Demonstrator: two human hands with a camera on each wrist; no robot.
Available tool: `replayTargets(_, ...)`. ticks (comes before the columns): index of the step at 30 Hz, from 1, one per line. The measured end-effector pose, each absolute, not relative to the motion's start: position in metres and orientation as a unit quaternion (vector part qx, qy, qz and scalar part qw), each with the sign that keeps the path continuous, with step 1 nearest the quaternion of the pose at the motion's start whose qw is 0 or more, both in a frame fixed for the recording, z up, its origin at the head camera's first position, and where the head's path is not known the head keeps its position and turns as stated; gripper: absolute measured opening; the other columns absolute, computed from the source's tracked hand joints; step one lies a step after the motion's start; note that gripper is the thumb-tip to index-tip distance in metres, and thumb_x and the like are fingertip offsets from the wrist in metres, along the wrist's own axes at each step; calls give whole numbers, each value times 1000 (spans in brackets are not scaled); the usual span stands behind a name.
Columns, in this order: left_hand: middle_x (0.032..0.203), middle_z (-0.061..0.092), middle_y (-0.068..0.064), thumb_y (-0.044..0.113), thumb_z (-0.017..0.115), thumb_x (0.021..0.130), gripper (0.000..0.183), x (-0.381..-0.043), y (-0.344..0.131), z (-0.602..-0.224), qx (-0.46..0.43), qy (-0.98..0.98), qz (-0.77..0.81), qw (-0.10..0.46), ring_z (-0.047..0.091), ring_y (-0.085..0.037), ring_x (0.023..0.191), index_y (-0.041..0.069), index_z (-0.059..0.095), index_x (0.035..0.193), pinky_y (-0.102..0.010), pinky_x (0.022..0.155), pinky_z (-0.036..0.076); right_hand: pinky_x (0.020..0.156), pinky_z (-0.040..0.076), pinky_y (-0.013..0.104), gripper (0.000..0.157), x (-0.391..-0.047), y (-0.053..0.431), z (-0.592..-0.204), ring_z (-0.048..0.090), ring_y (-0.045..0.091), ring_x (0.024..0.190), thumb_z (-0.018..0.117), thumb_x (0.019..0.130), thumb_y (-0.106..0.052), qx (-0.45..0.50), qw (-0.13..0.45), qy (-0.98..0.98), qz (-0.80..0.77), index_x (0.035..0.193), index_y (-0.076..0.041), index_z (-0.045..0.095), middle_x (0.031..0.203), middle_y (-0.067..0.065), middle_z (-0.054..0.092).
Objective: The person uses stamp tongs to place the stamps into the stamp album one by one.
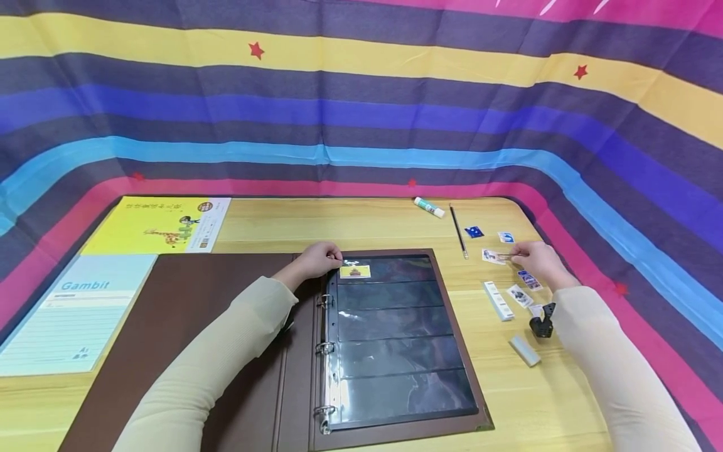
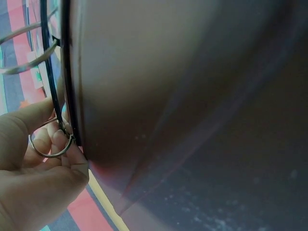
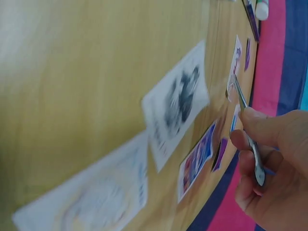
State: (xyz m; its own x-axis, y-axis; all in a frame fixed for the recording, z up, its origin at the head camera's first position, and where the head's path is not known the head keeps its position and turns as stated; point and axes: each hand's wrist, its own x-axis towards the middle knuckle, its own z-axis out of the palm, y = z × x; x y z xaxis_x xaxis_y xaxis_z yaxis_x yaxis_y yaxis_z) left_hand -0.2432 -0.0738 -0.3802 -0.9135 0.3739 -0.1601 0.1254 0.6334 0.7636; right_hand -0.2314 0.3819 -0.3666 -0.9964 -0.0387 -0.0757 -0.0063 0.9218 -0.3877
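Observation:
A brown ring binder (image 1: 209, 314) lies spread on the table, with a black pocket page (image 1: 395, 323) on its rings. At the page's top left corner, by the top ring (image 2: 48, 155), my left hand (image 1: 317, 258) pinches the page edge between thumb and fingers. A yellow stamp (image 1: 354, 272) with a building on it sits in the top pocket. Over on the right, my right hand (image 1: 539, 260) holds metal tweezers (image 3: 258, 168). Their tips are right at a white stamp (image 3: 235, 67) with a purplish picture. Other stamps, including a dark-figured one (image 3: 180, 101), lie around that hand.
Beyond the stamps are a pencil (image 1: 459, 232), a glue stick (image 1: 429, 207) and a blue packet (image 1: 474, 231). Nearer are a white strip-shaped box (image 1: 498, 301), a black object (image 1: 542, 323) and a grey block (image 1: 525, 350). Left, a yellow book (image 1: 141, 223) and a notebook (image 1: 73, 320).

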Motion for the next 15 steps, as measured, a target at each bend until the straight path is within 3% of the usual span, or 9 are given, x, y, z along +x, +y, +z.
replayTargets(9,71,44,-5,9,51,80,7,-244,-73,-381,148,888,406,155,40,-16,59,3,52,82,-26,55,36,63,37,38,20,-225,380,-359,46,25,76,50,82,-16,-17,50,979,-199,94,-1,56,89,15,53)
replayTargets(15,71,44,-5,8,51,80,6,-245,-74,-381,147,887,410,156,40,-15,57,2,52,81,-26,53,36,60,38,36,18,-217,385,-359,47,23,71,51,81,-13,-54,67,976,-200,90,1,57,80,11,54)
